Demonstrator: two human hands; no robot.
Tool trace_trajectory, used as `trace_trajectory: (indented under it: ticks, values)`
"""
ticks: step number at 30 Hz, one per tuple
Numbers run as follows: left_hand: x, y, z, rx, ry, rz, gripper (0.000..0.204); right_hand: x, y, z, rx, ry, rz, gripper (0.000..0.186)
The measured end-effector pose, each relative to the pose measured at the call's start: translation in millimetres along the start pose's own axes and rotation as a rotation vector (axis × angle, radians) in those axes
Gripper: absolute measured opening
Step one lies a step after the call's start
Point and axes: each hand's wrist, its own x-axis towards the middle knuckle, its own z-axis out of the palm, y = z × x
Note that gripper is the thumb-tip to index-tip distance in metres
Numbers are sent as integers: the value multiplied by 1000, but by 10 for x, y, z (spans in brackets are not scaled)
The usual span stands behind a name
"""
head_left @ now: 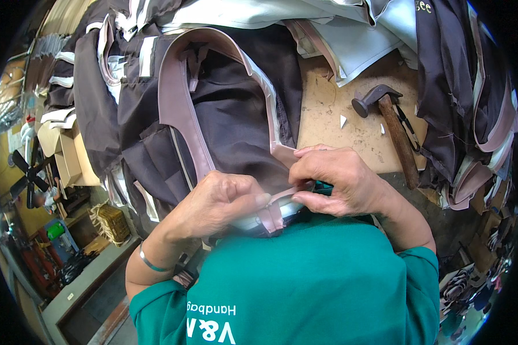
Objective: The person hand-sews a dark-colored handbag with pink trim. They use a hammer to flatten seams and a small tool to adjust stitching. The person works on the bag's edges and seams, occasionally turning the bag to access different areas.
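A dark brown fabric piece [239, 115] lies before me, bordered by a looped dusty-pink strip [172, 103] with a pale backing along its right side. My left hand [224, 204] is closed on the near pink edge [270, 215], thumb pressed along it; a blur covers part of this spot. My right hand [334, 181] pinches the same edge just to the right, fingers curled over the pink strip. What lies under the pinched fingers is partly hidden.
A hammer [394, 126] and dark scissor-like handles [408, 132] rest on the tan board [328, 115]. More brown pieces [443, 86] and pale pieces [374, 40] are piled around. At left are a cardboard box [69, 155], a black fan [29, 172] and a woven basket [106, 224].
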Motion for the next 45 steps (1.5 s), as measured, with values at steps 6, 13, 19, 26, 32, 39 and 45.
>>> trace_trajectory:
  ticks: [6,13,19,26,32,39,45]
  values:
    - [6,-5,-3,-49,0,11,22,-27,-12,19,-152,92,-118,21]
    - [36,-57,-53,-124,-92,58,19,-55,-5,121,-269,204,-139,18]
    - [52,-68,-2,-107,-53,101,18,-60,-42,155,-571,286,-223,17]
    - [59,-51,44,-93,-38,143,17,-29,-115,237,-745,327,-268,11]
    - [44,-67,9,-145,-59,111,16,-45,-24,168,-376,302,-115,12]
    - [17,-171,-47,-239,-57,162,15,-256,-41,-248,70,80,98,5]
    - [28,-121,-74,-145,-104,155,15,-292,4,-291,-96,-10,154,11]
